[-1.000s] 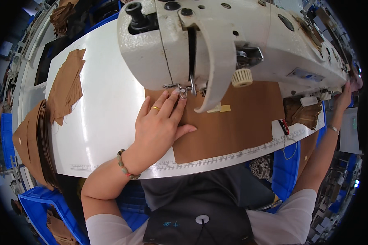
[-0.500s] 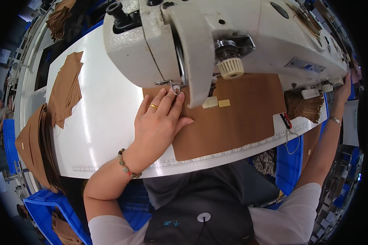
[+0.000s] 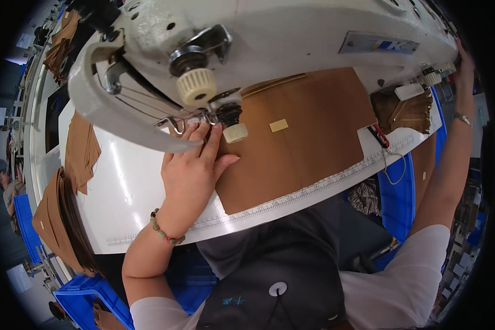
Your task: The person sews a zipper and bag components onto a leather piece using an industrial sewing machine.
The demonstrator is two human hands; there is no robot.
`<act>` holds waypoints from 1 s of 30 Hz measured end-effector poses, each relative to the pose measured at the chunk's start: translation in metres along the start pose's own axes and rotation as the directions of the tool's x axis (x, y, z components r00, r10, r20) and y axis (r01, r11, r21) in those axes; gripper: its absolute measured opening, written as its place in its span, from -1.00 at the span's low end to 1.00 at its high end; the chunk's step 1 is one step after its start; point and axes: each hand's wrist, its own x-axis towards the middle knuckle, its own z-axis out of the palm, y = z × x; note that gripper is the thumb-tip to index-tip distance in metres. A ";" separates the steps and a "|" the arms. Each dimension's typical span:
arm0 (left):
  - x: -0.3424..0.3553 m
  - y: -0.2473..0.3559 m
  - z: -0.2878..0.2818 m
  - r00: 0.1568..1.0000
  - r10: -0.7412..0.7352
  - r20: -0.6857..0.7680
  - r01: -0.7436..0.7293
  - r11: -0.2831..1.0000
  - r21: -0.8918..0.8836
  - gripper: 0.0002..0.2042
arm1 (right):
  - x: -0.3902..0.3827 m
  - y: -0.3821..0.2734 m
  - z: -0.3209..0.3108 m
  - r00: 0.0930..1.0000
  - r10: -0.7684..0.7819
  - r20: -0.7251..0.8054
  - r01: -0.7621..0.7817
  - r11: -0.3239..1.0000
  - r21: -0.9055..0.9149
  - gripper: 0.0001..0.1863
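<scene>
My left hand lies with its fingers stretched out on a brown fabric panel. Its fingertips reach to the needle area of a white sewing machine, partly hidden behind the thread guides and the curved lever. A small yellow label sits on the panel, whose left edge is next to my thumb. At the far right, my right hand reaches to the end of the machine head; its fingers are too dim and near the picture's rim to make out.
A ruler strip runs along the table's front edge. Red-handled snips and dark brown scraps lie to the right. Brown pieces are on the left, with a stack hanging over the edge. Blue bins stand below.
The whole view has shifted, so the machine head's side shows more and its front less. My left hand stays flat on the panel near the needle; my right hand stays at the machine's end.
</scene>
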 end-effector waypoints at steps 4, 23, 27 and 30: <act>0.001 0.000 -0.001 0.999 0.027 -0.031 -0.026 0.999 0.032 -0.35 | -0.043 0.021 0.006 0.993 0.045 -0.106 0.009 0.886 0.463 -0.59; 0.003 0.001 -0.004 0.996 0.016 -0.091 -0.015 1.000 0.015 -0.41 | -0.071 0.099 0.007 0.999 0.047 0.006 -0.043 0.849 0.527 -0.57; 0.000 0.000 -0.002 0.998 -0.016 -0.065 0.016 1.000 0.003 -0.43 | -0.101 0.076 0.006 0.993 -0.024 -0.112 0.040 0.988 0.151 -0.55; -0.001 0.000 -0.001 0.999 -0.010 -0.046 0.010 1.000 -0.007 -0.43 | -0.174 0.031 0.035 0.810 -0.506 -0.297 0.460 0.862 -0.214 -0.66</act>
